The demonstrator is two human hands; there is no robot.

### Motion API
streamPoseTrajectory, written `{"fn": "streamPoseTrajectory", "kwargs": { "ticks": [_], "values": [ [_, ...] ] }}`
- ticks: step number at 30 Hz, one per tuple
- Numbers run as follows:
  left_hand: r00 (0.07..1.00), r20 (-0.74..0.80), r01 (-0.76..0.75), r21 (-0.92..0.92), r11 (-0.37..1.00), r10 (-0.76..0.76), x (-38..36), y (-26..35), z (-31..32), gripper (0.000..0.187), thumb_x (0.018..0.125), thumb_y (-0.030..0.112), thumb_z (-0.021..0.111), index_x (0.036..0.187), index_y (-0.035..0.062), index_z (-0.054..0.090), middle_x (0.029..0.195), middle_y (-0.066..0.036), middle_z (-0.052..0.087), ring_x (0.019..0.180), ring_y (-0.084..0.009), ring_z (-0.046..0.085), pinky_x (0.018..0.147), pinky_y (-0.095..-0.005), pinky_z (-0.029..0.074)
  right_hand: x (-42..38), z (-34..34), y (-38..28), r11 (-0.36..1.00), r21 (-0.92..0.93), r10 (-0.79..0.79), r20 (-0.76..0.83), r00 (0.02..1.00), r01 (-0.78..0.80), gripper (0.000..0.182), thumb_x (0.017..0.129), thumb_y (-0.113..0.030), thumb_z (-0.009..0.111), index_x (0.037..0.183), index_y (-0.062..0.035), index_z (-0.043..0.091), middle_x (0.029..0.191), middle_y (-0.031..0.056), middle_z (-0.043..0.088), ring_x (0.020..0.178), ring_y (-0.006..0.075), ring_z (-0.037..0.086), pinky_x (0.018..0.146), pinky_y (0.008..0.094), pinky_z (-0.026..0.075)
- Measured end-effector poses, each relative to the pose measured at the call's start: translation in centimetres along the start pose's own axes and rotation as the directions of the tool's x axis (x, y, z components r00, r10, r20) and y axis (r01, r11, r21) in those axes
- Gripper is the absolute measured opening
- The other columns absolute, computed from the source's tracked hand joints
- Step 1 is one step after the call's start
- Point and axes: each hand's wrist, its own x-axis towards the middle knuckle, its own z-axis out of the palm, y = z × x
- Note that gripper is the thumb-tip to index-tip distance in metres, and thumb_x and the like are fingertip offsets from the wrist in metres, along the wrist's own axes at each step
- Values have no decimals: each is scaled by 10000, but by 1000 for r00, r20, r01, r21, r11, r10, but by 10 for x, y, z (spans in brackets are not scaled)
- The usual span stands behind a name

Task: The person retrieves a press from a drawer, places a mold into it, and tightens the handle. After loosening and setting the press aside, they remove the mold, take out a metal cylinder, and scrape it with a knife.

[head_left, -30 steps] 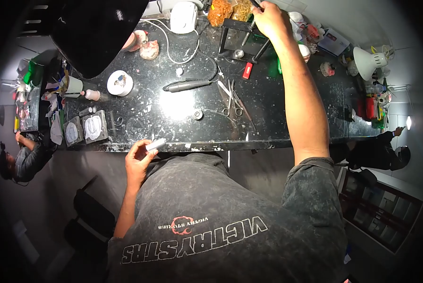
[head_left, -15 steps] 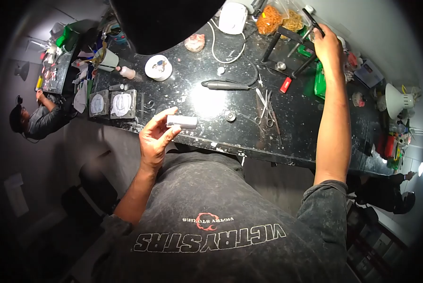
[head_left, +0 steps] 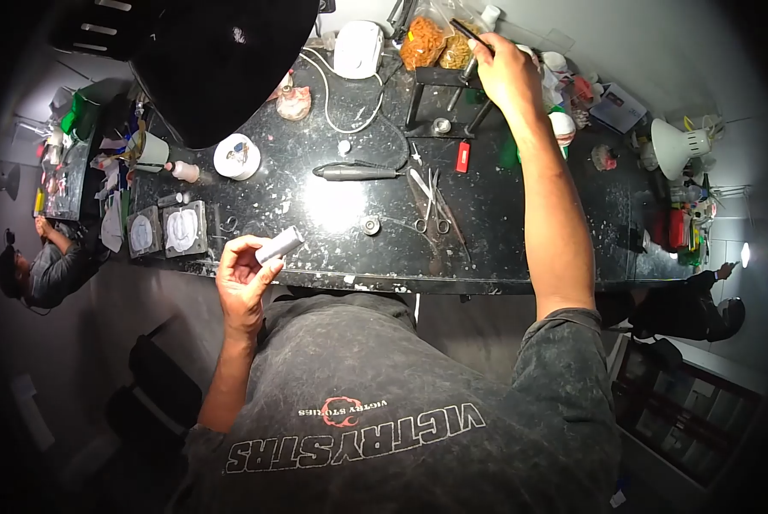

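Note:
Between the thumb and fingers of my left hand (head_left: 245, 283) is a short silvery cylinder (head_left: 279, 246), tilted up to the right near the table's front edge. At the back of the bench my right hand (head_left: 508, 77) is closed on a dark handle (head_left: 467, 32) at the top of a black metal press frame (head_left: 440, 77). A small round metal piece (head_left: 441, 126) sits low inside the frame. Bags of orange (head_left: 422, 44) and yellowish material (head_left: 459, 50) lie behind it.
On the black bench (head_left: 273, 201) are scissors (head_left: 433, 206), a black handpiece (head_left: 358, 173), a white round tub (head_left: 237, 157), plaster moulds (head_left: 181, 230) and a red block (head_left: 463, 157). A black lamp (head_left: 221, 60) hangs over the back left. Another person (head_left: 50, 257) sits far left.
The view has shifted, so the bench items appear further left. The cylinder in my left hand has tilted upward at its right end. My right hand remains at the handle.

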Motion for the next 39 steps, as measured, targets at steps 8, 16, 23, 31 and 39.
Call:
{"fn": "streamPoseTrajectory", "kwargs": {
  "ticks": [8, 16, 23, 31, 39],
  "values": [
    [999, -41, 24, 15, 1000, -23, -6, -5, -9, 363, 850, -41, 696, 1154, 61, 527, 1107, -46, 592, 994, -120, 579, 885, -267, 470, 17, 21, 13, 989, 112, -88, -120, 989, 102, 275, 970, -314, 564, 1065, -77, 664, 953, 180, 708, 926, 386, 671, 795, 471, 522],
    [997, -70, 12, -10, 1000, -12, -7, -12, -19, 368, 849, -47, 715, 1157, 40, 532, 1115, -76, 618, 1020, -131, 596, 899, -273, 488, 41, 43, 10, 983, 141, -86, -193, 977, 115, 262, 971, -294, 557, 1050, -66, 660, 994, 174, 705, 941, 400, 664, 801, 485, 515],
    [994, -79, 73, -25, 997, -74, -10, -15, -27, 359, 877, -8, 700, 1198, 35, 543, 1102, -55, 609, 984, -102, 577, 869, -248, 471, 68, 26, -5, 992, -62, 111, 67, 992, -107, 419, 911, -400, 597, 1211, -111, 646, 1117, 169, 701, 1090, 371, 651, 936, 474, 511],
    [995, -86, 55, -11, 998, -56, -9, -10, -30, 367, 877, -14, 697, 1206, 33, 542, 1107, -54, 604, 1010, -107, 572, 894, -253, 465, 92, 20, -10, 964, -240, 169, 205, 964, -118, 442, 906, -411, 589, 1211, -98, 656, 1215, 178, 664, 1144, 349, 633, 965, 464, 502],
    [995, -85, 59, 37, 998, -55, -15, -8, -32, 376, 868, -1, 703, 1217, 11, 562, 1109, -51, 612, 1014, -125, 578, 920, -268, 458, 94, 15, -16, 954, -285, 163, 210, 964, -99, 447, 909, -428, 599, 1186, -86, 681, 1205, 173, 675, 1129, 350, 645, 954, 464, 511]
  ]
}}
